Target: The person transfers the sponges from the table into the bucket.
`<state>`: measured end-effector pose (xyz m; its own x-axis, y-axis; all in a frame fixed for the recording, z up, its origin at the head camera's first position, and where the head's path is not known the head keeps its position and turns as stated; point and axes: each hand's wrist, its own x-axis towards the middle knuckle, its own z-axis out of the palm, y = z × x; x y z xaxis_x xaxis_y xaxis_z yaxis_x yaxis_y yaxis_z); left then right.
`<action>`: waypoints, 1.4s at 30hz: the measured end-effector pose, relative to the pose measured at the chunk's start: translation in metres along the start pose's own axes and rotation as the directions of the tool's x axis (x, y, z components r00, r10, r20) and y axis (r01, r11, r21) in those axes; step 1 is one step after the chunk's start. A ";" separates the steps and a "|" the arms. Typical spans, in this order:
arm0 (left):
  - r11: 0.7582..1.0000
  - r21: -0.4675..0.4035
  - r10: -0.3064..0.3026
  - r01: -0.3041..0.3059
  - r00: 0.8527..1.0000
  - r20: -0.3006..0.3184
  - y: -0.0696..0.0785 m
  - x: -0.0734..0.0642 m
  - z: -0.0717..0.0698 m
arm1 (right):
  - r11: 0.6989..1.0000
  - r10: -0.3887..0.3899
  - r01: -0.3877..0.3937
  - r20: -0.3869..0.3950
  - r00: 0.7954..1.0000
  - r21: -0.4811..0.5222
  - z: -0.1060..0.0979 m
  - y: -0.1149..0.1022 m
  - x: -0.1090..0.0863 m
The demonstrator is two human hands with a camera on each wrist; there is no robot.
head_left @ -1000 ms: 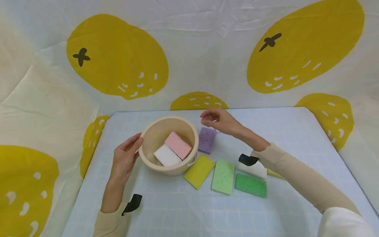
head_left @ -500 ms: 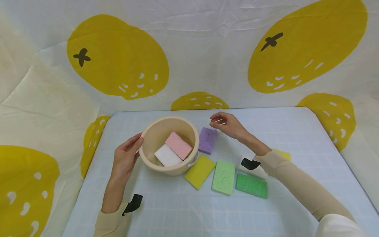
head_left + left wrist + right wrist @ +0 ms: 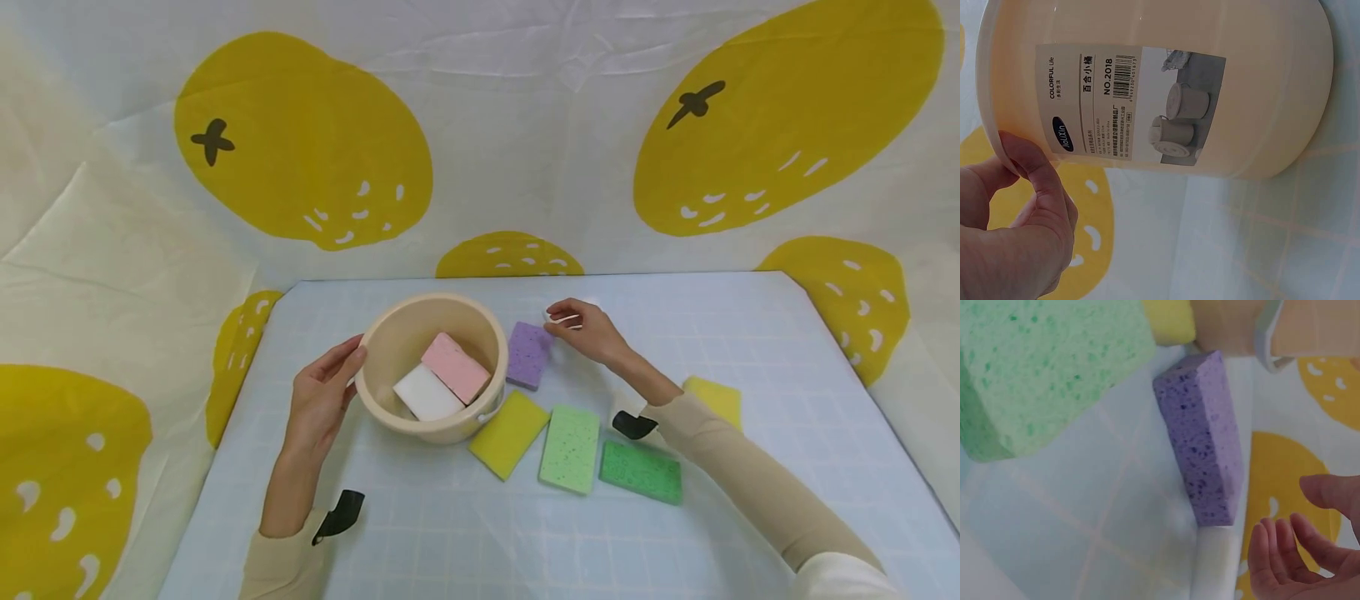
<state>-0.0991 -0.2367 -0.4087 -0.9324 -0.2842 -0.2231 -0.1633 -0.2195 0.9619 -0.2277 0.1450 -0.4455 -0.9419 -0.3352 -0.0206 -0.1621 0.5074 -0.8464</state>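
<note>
In the head view, my left hand [image 3: 318, 400] pinches the rim of a cream plastic bucket [image 3: 386, 333] at its left side. The left wrist view shows thumb and fingers on that rim, beside a printed label [image 3: 1129, 106]. Inside the bucket lie a pink sponge [image 3: 456, 367] and a white sponge [image 3: 427, 394]. My right hand [image 3: 591, 332] hovers right of a purple sponge [image 3: 528, 354], its thumb and fingers apart. In the right wrist view nothing shows between them; a whitish block [image 3: 1213, 565] adjoins the purple sponge [image 3: 1200, 440], mostly hidden in the head view.
Right of the bucket lie a yellow sponge [image 3: 510, 435], a light green sponge [image 3: 569, 450] and a dark green sponge [image 3: 641, 472]. Another yellow sponge [image 3: 716, 402] and a white one [image 3: 624, 407] are partly covered by the right sleeve. Lemon-print cloth [image 3: 517, 150] hangs behind the table.
My right hand has moved right and slightly toward me, uncovering more of the purple sponge and the far yellow sponge. The left hand has stayed on the bucket rim.
</note>
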 end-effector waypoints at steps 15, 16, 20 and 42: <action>1.000 -0.010 0.006 -0.006 1.000 0.003 -0.002 0.000 0.000 | 0.995 0.017 -0.016 0.013 1.000 -0.095 0.015 0.025 -0.003; 1.000 -0.014 0.007 -0.007 1.000 0.004 -0.002 0.000 0.000 | 0.995 0.016 -0.015 0.013 1.000 -0.100 0.016 0.025 -0.003; 1.000 -0.023 0.015 -0.015 1.000 0.003 -0.002 0.000 0.000 | 0.992 -0.002 0.004 0.019 1.000 -0.128 0.018 0.026 -0.004; 1.000 -0.027 -0.001 0.001 1.000 0.002 -0.001 -0.001 0.000 | 0.995 -0.001 -0.007 0.076 0.997 0.101 0.017 0.013 -0.015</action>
<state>-0.0977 -0.2362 -0.4096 -0.9330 -0.2817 -0.2239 -0.1556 -0.2452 0.9569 -0.2104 0.1434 -0.4654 -0.9168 -0.3948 -0.0599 -0.1254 0.4271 -0.8955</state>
